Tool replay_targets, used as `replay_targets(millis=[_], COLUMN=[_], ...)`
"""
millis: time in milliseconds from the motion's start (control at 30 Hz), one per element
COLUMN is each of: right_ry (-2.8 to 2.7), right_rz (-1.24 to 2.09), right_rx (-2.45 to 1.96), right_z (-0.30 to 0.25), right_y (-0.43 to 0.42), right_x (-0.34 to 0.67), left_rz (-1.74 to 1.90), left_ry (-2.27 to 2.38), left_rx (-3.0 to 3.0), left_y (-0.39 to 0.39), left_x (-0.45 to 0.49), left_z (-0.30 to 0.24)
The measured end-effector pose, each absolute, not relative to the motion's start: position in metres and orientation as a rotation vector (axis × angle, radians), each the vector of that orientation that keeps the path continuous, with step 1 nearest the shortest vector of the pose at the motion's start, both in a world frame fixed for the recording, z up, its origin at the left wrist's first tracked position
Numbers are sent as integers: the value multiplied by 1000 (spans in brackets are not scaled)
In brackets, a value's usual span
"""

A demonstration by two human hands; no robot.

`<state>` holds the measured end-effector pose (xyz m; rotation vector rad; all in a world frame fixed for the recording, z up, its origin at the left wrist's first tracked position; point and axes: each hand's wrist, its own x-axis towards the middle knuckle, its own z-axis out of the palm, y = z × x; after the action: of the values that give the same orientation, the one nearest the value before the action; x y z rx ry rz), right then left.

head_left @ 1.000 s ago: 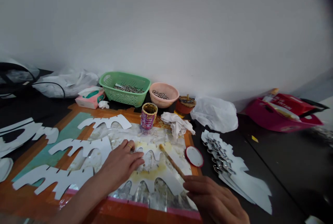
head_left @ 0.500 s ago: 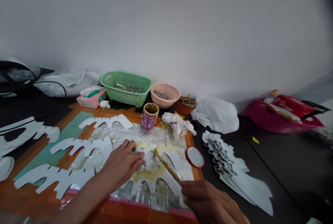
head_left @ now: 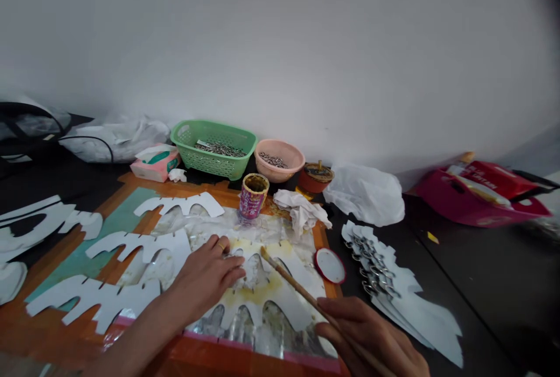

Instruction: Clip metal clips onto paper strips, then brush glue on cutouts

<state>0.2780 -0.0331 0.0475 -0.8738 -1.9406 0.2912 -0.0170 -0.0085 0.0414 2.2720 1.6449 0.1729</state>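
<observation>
My left hand (head_left: 205, 279) lies flat, fingers pressed down on a white cut-out sheet (head_left: 266, 295) smeared with yellow glue, on a plastic-covered orange board (head_left: 131, 187). A ring shows on one finger. My right hand (head_left: 371, 339) at the bottom right is closed around a wooden brush (head_left: 293, 280), whose tip rests on the sheet's upper edge. A glue-stained can (head_left: 252, 195) stands just beyond the sheet. A crumpled white rag (head_left: 300, 208) lies to the can's right.
More white cut-outs (head_left: 131, 243) lie left on the board. A stack of cut-outs with metal rings (head_left: 394, 289) sits right, beside a round lid (head_left: 330, 264). Against the wall: green basket (head_left: 214, 148), pink bowl (head_left: 279, 160), brown pot (head_left: 315, 177), tissue pack (head_left: 155, 162), red bag (head_left: 481, 193).
The brush tip slid left along the sheet, then stayed near its upper edge while my right hand tilted the handle lower. My left hand kept pressing the sheet.
</observation>
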Motion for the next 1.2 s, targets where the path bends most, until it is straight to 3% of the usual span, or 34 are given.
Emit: replay_targets(millis=[367,767,1000,1200], right_ry=[-1956,-1206,-1323,-1433], right_rz=[254,530,745,709], right_rx=[-861,-914,-930,-926], right_z=[49,46,40,34], right_y=[-21,-2,-7,-7], right_x=[272,264,267,268], left_rz=[204,207,248,231], left_ry=[1636,1645,1636,1640], left_rx=[2266,2273,2284,2273], left_y=[-9,-11,-10,-11], left_x=[-19,-18,-19,-19], left_z=[40,39,40,39])
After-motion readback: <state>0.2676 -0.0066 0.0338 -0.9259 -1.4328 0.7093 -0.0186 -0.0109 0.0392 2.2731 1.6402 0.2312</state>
